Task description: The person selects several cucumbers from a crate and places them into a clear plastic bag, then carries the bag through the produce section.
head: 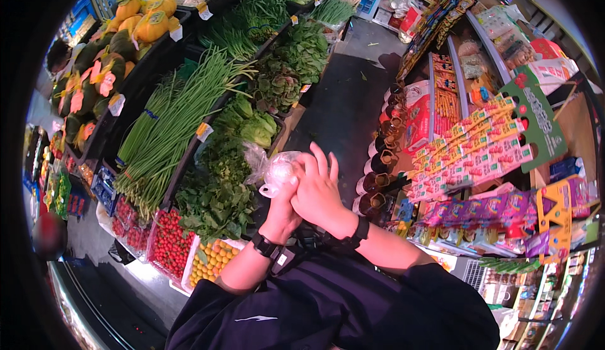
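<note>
Both hands meet at a bunched clear plastic bag (280,169) in front of my chest. My left hand (282,205) grips the lower side of the bag, its thumb pointing up. Bent over from the right, my right hand (317,191) has its thumb side and forefinger at the bag, while its other fingers stand apart in the air. A loose end of the film sticks out to the left. What the bag holds cannot be made out. Just left and below it lie dark leafy greens (215,208) and light green lettuce (250,125).
Left stand crates of garlic scapes (177,127), cherry tomatoes (171,243), small yellow fruit (212,258) and pumpkins (153,23). A dark aisle floor (342,99) runs ahead. To the right are dark bottles (375,179) and shelves with hanging snack packs (472,156).
</note>
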### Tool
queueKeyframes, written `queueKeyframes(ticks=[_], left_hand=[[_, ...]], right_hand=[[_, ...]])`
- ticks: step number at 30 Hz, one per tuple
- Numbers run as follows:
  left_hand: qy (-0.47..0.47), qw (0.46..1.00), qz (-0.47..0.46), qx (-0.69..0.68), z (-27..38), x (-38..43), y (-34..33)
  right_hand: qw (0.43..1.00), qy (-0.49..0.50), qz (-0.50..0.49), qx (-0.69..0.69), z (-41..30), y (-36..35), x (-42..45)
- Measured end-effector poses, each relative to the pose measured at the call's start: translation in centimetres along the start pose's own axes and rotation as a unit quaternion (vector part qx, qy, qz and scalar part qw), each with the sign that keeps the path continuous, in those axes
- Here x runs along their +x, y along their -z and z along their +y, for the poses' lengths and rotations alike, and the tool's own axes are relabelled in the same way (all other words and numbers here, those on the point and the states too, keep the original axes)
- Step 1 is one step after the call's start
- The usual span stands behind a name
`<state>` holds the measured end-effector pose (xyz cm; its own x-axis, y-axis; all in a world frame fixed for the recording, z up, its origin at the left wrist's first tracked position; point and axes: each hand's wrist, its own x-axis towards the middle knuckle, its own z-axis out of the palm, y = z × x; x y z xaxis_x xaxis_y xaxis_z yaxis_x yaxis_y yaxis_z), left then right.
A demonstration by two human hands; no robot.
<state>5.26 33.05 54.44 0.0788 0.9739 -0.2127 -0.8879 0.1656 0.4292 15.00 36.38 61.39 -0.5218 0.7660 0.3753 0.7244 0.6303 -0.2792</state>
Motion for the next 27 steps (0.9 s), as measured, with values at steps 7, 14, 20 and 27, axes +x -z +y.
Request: queueKeyframes(ticks=[7, 14, 20, 27], left_hand=[[-0.124, 0.977, 0.156, -0.072, 3.7, 8.2, 2.0], [-0.397, 0.817, 0.364, 0.205, 3.6, 13.5, 1.6], [-0.457, 0.738, 0.495, -0.029, -3.2, 10.4, 3.0], [-0.588, 0.581, 0.563, -0.012, -8.8, 6.0, 1.1]], right_hand=[[0.862, -0.014, -0.235, 0.448, 5.9, -7.0, 9.1], [0.752, 0.053, -0.490, 0.437, 10.8, -13.1, 17.7], [0.582, 0.252, -0.647, 0.423, 8.1, -14.6, 15.4], [0.500, 0.307, -0.726, 0.358, 5.4, -12.1, 9.2]])
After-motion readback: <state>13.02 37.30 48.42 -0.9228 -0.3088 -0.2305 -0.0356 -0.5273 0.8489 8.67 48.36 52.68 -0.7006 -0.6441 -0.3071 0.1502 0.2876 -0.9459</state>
